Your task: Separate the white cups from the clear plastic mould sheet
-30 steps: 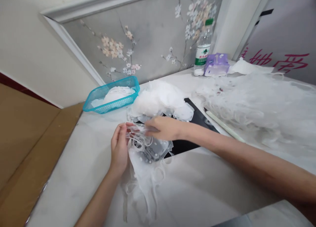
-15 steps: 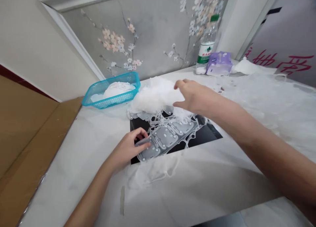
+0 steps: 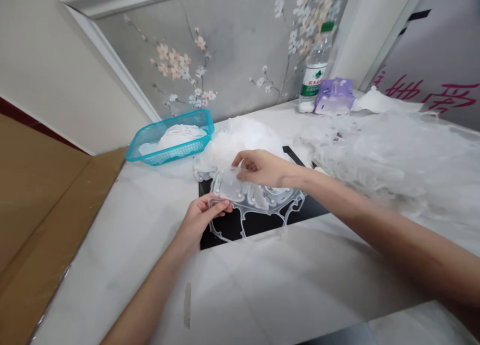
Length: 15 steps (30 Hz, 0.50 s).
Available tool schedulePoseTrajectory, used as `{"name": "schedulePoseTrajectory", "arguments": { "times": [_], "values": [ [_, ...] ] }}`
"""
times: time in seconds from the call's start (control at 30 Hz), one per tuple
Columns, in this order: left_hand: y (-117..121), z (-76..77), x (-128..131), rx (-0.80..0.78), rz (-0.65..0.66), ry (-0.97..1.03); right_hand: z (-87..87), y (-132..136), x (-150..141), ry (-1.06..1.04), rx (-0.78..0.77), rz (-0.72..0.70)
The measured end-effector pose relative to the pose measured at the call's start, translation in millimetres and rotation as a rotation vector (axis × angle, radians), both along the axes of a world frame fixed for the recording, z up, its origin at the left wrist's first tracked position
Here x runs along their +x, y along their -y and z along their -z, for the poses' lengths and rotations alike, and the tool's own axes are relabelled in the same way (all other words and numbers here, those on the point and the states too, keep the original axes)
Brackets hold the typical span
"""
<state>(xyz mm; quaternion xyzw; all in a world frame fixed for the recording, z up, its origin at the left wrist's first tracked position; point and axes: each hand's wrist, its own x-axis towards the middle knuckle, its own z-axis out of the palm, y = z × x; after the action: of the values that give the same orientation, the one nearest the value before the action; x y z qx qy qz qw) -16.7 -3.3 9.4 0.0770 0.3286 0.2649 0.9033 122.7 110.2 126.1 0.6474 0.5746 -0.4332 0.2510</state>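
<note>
A clear, rubbery moulded sheet (image 3: 258, 199) with raised pads and stringy edges lies over a black mat (image 3: 258, 224) on the white table. My left hand (image 3: 202, 219) pinches its near left corner. My right hand (image 3: 262, 168) grips its far upper edge with the fingers curled. Just behind the hands sits a heap of similar white pieces (image 3: 240, 144).
A teal basket (image 3: 170, 137) holding white pieces stands at the back left. A water bottle (image 3: 317, 67) and a purple tissue pack (image 3: 333, 96) stand by the wall. A big tangle of clear trimmings (image 3: 397, 160) covers the right side. Brown cardboard (image 3: 41, 210) lies to the left.
My right hand came back from the white heap and took hold of the sheet's far edge. The sheet shifted on the black mat while my left hand kept hold of its corner.
</note>
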Motion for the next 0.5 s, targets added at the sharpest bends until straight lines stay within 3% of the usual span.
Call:
{"name": "schedulePoseTrajectory", "arguments": {
  "times": [0.17,0.33,0.5],
  "values": [
    [2.5,-0.4,3.4,0.024,-0.120,-0.075,-1.3,7.8,-9.1,-0.041,0.253,-0.234],
    [3.0,-2.0,2.3,0.085,-0.208,-0.120,-3.5,15.1,-22.3,-0.090,0.002,-0.204],
    [1.6,-4.7,-2.0,0.179,-0.223,-0.094,1.3,17.4,-20.8,-0.173,-0.010,-0.098]
  ]
}}
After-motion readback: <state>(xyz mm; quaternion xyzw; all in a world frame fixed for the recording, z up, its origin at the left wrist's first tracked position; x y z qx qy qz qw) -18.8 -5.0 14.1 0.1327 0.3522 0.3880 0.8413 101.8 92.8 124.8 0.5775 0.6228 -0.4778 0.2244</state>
